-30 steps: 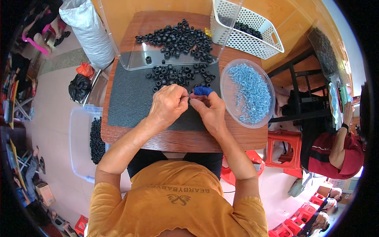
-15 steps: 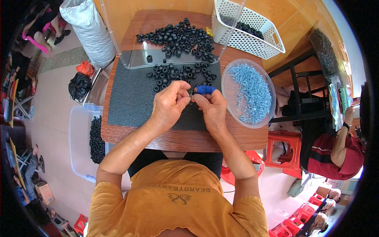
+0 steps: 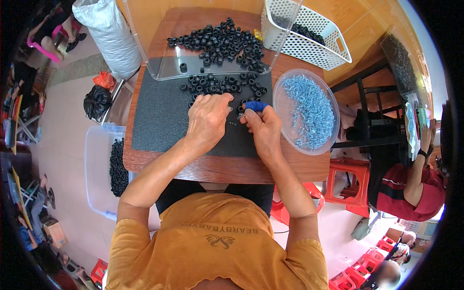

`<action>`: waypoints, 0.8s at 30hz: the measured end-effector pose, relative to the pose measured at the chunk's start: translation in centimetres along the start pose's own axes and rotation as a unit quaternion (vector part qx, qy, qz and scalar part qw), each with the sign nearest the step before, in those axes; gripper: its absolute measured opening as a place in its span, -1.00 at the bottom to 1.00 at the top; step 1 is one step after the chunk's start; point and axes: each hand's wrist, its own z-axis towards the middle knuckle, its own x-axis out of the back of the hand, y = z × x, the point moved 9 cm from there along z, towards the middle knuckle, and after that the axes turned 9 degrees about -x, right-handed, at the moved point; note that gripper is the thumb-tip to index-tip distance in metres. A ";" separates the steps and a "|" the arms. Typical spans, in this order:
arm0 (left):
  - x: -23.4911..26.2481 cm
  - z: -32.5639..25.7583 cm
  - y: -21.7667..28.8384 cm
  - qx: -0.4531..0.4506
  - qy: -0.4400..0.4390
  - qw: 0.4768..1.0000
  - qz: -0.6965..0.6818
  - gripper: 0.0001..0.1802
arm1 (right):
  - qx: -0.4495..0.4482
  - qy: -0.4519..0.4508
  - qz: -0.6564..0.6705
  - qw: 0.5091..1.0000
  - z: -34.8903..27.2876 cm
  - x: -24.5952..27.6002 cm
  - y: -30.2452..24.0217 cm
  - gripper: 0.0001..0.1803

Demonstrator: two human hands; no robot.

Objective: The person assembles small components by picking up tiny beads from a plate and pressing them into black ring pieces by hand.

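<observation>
The right hand point(image 3: 265, 126) pinches a tiny silvery piece point(image 3: 240, 115), which a loose grip could drop onto the dark grey mat point(image 3: 159, 121); whether the curled left hand point(image 3: 207, 118) holds anything is unclear.

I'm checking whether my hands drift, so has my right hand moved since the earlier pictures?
Yes, slightly: your right hand has shifted rightward, closer to the near rim of the round clear tray of blue pieces.
</observation>
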 end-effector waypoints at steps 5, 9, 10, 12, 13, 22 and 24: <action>-0.9 -1.1 -0.7 0.142 0.013 0.950 -0.278 -0.71 | -0.044 -0.025 0.067 0.996 -0.1 -0.7 0.1 -0.82; -2.3 -2.2 -2.2 0.226 0.018 0.886 -0.404 -0.72 | -0.050 -0.046 0.080 0.994 -0.4 -1.2 -0.2 -0.81; -2.2 -2.2 -2.1 0.226 0.018 0.886 -0.404 -0.72 | -0.050 -0.047 0.080 0.994 -0.5 -1.2 -0.3 -0.81; -2.4 -2.7 -2.4 0.276 0.011 0.873 -0.402 -0.77 | -0.036 -0.036 0.034 0.998 -0.6 -1.2 -0.5 -0.78; -2.3 -2.5 -2.4 0.276 0.011 0.873 -0.402 -0.77 | -0.036 -0.036 0.034 0.998 -0.7 -1.2 -0.3 -0.78; -2.7 -2.5 -3.3 0.310 -0.004 0.876 -0.369 -0.83 | 0.246 0.071 -0.165 0.952 -2.5 0.3 -4.0 -0.73; -1.1 -0.8 -2.0 0.151 0.003 0.968 -0.199 -0.80 | 0.274 0.081 -0.206 0.936 -2.6 0.6 -3.5 -0.73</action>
